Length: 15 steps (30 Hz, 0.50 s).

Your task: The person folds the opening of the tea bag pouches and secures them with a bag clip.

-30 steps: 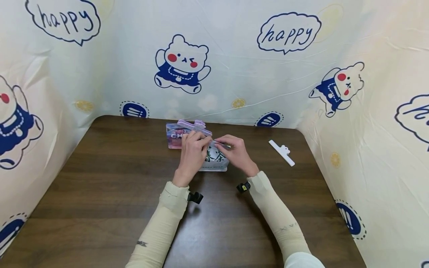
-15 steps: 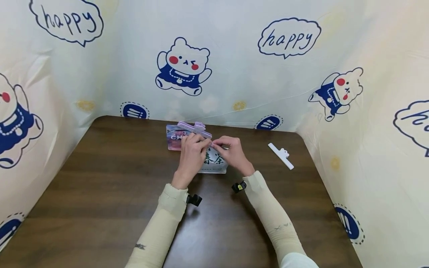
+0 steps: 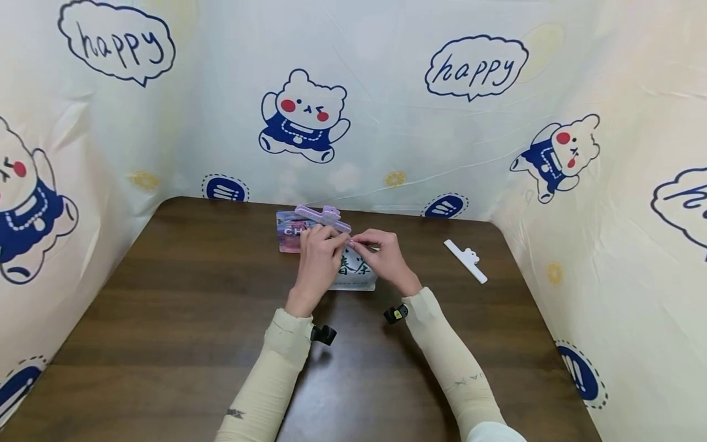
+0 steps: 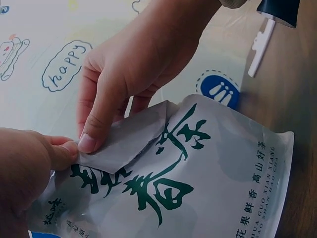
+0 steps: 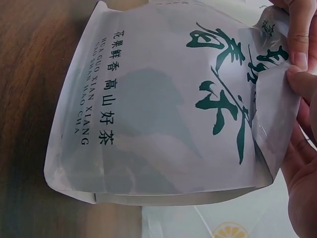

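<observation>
A white tea pouch (image 3: 356,285) with large green characters stands on the table between my two hands. Its top edge is folded over into a flap (image 4: 131,141), best seen in the left wrist view. My left hand (image 3: 319,261) pinches the folded edge with thumb and fingertip, covering the pouch's left part in the head view. Close beside it, the thumb and fingers of my right hand (image 3: 385,253) pinch the same fold. In the right wrist view the pouch front (image 5: 148,99) bulges, with the fold at its right under both hands.
Behind my left hand lies a pink-and-blue pouch (image 3: 288,232) with a purple sealing clip (image 3: 326,217) across its upper right. A white sealing clip (image 3: 466,261) rests on the table at right. Printed cloth (image 3: 386,123) hangs around the brown table (image 3: 182,307).
My right hand has shifted left along the pouch's top edge, closer to my left hand. The left hand keeps its place on the fold.
</observation>
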Each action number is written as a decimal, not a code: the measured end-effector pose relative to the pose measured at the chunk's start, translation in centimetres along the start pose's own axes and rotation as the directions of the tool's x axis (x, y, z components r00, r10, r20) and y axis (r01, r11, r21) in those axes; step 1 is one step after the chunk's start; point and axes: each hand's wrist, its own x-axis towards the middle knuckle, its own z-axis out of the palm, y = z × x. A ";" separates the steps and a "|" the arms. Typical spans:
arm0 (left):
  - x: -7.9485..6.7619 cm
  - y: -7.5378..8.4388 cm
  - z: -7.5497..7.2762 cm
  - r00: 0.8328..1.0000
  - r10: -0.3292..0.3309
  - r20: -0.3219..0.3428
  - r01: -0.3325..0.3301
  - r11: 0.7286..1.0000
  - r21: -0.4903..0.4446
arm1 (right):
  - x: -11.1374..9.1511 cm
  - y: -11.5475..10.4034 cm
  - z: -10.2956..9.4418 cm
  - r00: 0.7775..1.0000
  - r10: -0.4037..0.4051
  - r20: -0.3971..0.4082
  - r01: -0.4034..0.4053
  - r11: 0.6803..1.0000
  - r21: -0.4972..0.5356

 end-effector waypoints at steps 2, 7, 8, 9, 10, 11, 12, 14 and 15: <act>-0.1 0.0 0.1 1.000 0.006 -0.004 -0.006 1.000 -0.004 | -0.1 -0.3 -0.1 1.000 0.002 0.003 -0.002 1.000 0.009; 0.0 0.1 -0.1 1.000 0.006 0.005 -0.006 1.000 -0.002 | -0.4 0.9 -0.4 1.000 0.001 0.001 -0.001 1.000 0.018; 0.0 0.1 -0.2 1.000 0.003 0.010 -0.003 1.000 -0.001 | -0.6 1.6 -0.3 1.000 -0.003 -0.010 0.003 1.000 0.015; 0.0 0.1 -0.2 1.000 0.000 0.014 0.000 1.000 -0.001 | -0.7 2.2 -0.2 1.000 -0.008 -0.024 0.008 1.000 0.011; 0.1 0.1 -0.2 1.000 -0.003 0.018 0.003 1.000 0.001 | -0.8 2.8 -0.1 0.999 -0.015 -0.037 0.016 1.000 0.006; 0.0 0.2 -0.2 1.000 -0.006 0.020 0.006 1.000 0.001 | -0.9 3.4 0.1 0.998 -0.023 -0.052 0.023 1.000 -0.004; 0.0 0.2 -0.2 1.000 -0.008 0.023 0.008 1.000 0.001 | -1.0 4.0 0.3 0.997 -0.031 -0.066 0.031 0.999 -0.011; 0.0 0.2 -0.2 1.000 -0.010 0.026 0.010 1.000 0.000 | -1.0 4.0 0.4 0.996 -0.040 -0.081 0.038 0.999 -0.027; 0.0 0.2 -0.2 1.000 -0.010 0.027 0.010 1.000 0.001 | -1.0 3.9 0.5 0.996 -0.046 -0.082 0.043 0.998 -0.035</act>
